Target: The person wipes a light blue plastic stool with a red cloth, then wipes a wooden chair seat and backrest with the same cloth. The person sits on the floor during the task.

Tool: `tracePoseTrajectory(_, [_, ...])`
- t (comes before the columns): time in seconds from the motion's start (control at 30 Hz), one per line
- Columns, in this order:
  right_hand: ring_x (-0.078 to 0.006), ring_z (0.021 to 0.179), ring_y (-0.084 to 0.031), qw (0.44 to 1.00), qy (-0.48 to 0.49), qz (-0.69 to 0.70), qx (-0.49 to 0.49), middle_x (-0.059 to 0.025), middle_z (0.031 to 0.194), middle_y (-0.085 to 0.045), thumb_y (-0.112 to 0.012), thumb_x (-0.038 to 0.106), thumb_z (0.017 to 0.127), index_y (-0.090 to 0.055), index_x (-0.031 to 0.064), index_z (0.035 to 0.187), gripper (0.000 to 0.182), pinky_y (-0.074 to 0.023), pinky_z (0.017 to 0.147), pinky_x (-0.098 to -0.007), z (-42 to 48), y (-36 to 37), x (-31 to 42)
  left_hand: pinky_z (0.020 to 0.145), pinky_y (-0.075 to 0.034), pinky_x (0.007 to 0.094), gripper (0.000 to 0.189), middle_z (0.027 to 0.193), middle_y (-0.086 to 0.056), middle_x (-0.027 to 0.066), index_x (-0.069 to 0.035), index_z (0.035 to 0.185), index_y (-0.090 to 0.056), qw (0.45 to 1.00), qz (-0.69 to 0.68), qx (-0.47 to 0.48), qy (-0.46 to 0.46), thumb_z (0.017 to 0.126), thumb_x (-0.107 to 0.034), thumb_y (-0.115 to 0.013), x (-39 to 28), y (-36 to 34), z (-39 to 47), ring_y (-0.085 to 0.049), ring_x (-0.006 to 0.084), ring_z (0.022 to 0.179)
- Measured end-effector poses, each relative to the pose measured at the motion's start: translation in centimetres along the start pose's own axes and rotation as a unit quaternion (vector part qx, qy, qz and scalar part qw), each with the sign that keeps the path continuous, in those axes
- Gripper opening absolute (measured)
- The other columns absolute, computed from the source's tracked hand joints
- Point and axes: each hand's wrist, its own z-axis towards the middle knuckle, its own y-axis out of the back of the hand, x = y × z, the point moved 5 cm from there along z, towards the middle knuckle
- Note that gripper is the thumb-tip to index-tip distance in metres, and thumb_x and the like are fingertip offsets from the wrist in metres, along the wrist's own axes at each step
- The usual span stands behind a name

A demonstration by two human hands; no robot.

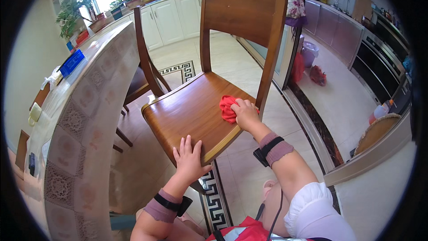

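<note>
A brown wooden dining chair (187,107) stands before me, its seat towards me and its backrest (240,16) on the far side. My right hand (247,113) grips a bunched red cloth (228,108), which presses on the right part of the seat near the foot of the backrest post. My left hand (189,160) rests with fingers spread on the near left corner of the seat, with nothing in it. The underside of the cloth is hidden, and my right palm covers part of it.
To the left runs a dining table with a lace-patterned tablecloth (70,147), a blue box (72,63) lying on top. Another wooden chair (143,50) is tucked beside it. Right, a sliding-door track (311,134) borders a kitchen with a purple bin (309,53) and an oven (378,67).
</note>
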Motion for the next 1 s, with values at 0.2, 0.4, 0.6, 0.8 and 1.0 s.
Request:
tracePoseTrajectory(0.2, [-0.0386, 0.090, -0.063, 0.955, -0.105, 0.136, -0.240, -0.0146, 0.100, -0.060, -0.056, 0.007, 0.074, -0.061, 0.0089, 0.095, 0.021, -0.0541, 0.077, -0.0483, -0.5, 6.8, -2.7, 0.112, -0.018, 0.0737, 0.105, 0.161, -0.030, 0.0152, -0.014, 0.154, -0.034, 0.995, 0.099, 0.030, -0.008, 0.068, -0.044, -0.087, -0.9, -0.2, -0.3, -0.020, 0.0442, 0.150])
tracePoseTrajectory(0.4, [-0.0389, 0.095, -0.058, 0.909, -0.145, 0.147, -0.361, -0.0192, 0.099, -0.056, -0.055, 0.008, 0.076, -0.054, 0.0032, 0.102, 0.027, -0.0478, 0.088, -0.0466, -1.3, 8.7, -4.7, 0.108, -0.025, 0.0742, 0.079, 0.158, -0.036, 0.0154, -0.014, 0.152, -0.039, 0.985, 0.168, -0.043, -0.010, 0.083, -0.029, -0.073, -0.9, -1.9, -0.5, -0.031, 0.0449, 0.145])
tracePoseTrajectory(0.6, [-0.0192, 0.075, -0.063, 0.681, -0.262, 0.665, -0.162, -0.0126, 0.115, -0.058, -0.050, 0.003, 0.080, -0.042, 0.0006, 0.133, 0.053, -0.0535, 0.047, -0.0299, 0.0, 6.0, -6.9, 0.105, -0.027, 0.0760, 0.069, 0.157, -0.038, 0.0146, -0.014, 0.152, -0.040, 0.981, 0.180, -0.076, -0.022, 0.087, -0.022, -0.064, -1.1, -2.2, -0.8, -0.036, 0.0464, 0.142])
tracePoseTrajectory(0.8, [-0.0178, 0.083, -0.064, 0.715, -0.257, 0.640, -0.114, -0.0103, 0.111, -0.059, -0.052, 0.001, 0.080, -0.046, 0.0007, 0.128, 0.048, -0.0558, 0.063, -0.0296, -0.7, 7.7, -7.1, 0.105, -0.028, 0.0762, 0.077, 0.156, -0.039, 0.0109, -0.017, 0.151, -0.041, 0.984, 0.170, -0.048, -0.034, 0.080, -0.021, -0.072, 0.1, -1.1, -1.1, -0.036, 0.0457, 0.143])
tracePoseTrajectory(1.0, [-0.0182, 0.086, -0.063, 0.799, -0.234, 0.554, -0.013, -0.0123, 0.106, -0.060, -0.055, -0.001, 0.080, -0.044, -0.0029, 0.124, 0.045, -0.0542, 0.076, -0.0315, -2.6, 7.8, -2.2, 0.110, -0.026, 0.0724, 0.089, 0.160, -0.032, 0.0122, -0.021, 0.154, -0.036, 0.980, 0.174, -0.093, 0.012, 0.074, -0.009, -0.074, 8.2, -0.9, -2.9, -0.030, 0.0452, 0.146])
